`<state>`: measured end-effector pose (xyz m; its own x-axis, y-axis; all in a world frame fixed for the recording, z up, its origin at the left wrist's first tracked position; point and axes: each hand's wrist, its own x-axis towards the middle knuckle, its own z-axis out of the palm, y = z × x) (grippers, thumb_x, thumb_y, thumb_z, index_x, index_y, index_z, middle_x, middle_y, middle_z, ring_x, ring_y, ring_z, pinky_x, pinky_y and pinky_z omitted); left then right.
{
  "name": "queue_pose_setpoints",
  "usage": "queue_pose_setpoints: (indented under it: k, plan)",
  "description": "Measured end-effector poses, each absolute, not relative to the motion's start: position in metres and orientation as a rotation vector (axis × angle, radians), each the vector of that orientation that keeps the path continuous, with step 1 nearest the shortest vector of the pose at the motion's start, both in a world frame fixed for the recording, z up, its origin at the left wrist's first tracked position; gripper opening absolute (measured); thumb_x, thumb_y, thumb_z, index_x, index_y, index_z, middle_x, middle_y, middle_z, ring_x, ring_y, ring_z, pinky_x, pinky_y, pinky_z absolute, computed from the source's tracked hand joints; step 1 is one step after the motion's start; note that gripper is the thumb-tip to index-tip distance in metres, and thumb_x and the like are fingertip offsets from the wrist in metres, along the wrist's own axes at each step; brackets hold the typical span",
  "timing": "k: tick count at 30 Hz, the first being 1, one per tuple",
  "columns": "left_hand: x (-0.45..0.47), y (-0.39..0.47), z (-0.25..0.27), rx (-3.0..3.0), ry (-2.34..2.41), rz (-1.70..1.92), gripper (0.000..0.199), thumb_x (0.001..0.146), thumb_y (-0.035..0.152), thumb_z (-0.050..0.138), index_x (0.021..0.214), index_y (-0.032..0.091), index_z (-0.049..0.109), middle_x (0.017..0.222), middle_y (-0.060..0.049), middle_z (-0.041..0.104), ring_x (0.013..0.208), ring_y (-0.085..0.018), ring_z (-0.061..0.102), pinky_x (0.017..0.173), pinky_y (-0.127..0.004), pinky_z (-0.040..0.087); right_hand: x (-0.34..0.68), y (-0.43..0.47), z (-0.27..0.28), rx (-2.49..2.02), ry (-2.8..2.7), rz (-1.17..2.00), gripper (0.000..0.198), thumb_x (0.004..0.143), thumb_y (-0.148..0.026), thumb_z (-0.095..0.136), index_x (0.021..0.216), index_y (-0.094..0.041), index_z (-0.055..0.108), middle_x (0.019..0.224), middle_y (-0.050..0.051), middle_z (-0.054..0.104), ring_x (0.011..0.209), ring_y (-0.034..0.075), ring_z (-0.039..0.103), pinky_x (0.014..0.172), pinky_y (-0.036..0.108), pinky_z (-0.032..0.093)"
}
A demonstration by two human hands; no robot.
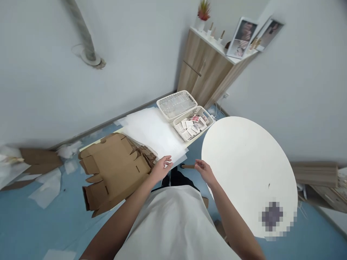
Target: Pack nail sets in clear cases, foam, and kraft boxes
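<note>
My left hand [162, 168] is held out over the near corner of a stack of thin white sheets [151, 130], its fingers loosely bent and apart, with nothing in them. By the left edge of a round white table [244, 155], my right hand [206, 172] is raised with its fingers partly curled and no object showing in it. Left of my left hand lies a pile of flat, unfolded brown cardboard boxes [116, 169]. Beyond the sheets stand two white plastic baskets: one basket [177, 118] holds clear plastic packets, the other basket [176, 130] small printed cards and packs.
A wood-grain cabinet [207, 63] stands in the corner, carrying framed pictures [242, 38] and a potted plant [203, 14]. Loose sheets and cardboard [40, 162] litter the blue floor [67, 202] at left. A wooden table leg [187, 166] shows between my hands. Part of the table is pixelated.
</note>
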<state>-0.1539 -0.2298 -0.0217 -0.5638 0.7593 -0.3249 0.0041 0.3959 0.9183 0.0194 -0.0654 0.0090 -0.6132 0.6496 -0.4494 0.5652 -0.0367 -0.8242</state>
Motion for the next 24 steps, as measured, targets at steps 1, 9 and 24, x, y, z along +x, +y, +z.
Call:
queue_pose_setpoints:
  k: [1,9,24]
  plan:
    - [-0.157,-0.229,-0.019,0.658,1.912,1.243,0.041,0.077,0.039,0.048,0.113,0.02,0.049,0.104,-0.008,0.06,0.085,-0.017,0.059,0.074,-0.032,0.048,0.009,-0.058,0.008,-1.342,-2.154,1.744,0.041,0.073,-0.042,0.053,0.109,-0.021,0.054,0.107,0.007,0.06,0.096,0.019,0.056,0.083,0.036,0.046]
    - [-0.193,-0.168,0.014,0.897,1.971,1.177,0.035,0.081,0.034,0.046,0.113,0.023,0.051,0.109,-0.007,0.058,0.101,-0.021,0.053,0.089,-0.036,0.042,-0.084,0.022,-0.012,-1.297,-2.36,1.513,0.042,0.073,-0.04,0.052,0.109,-0.019,0.055,0.108,0.007,0.06,0.096,0.02,0.056,0.086,0.038,0.044]
    - [-0.265,0.005,-0.052,0.832,1.859,0.891,0.04,0.075,0.019,0.048,0.115,0.016,0.05,0.119,-0.01,0.05,0.113,-0.023,0.044,0.097,-0.036,0.035,-0.158,0.099,-0.075,-1.178,-2.68,1.27,0.041,0.073,-0.021,0.048,0.114,-0.017,0.054,0.121,0.011,0.047,0.115,0.026,0.041,0.098,0.042,0.031]
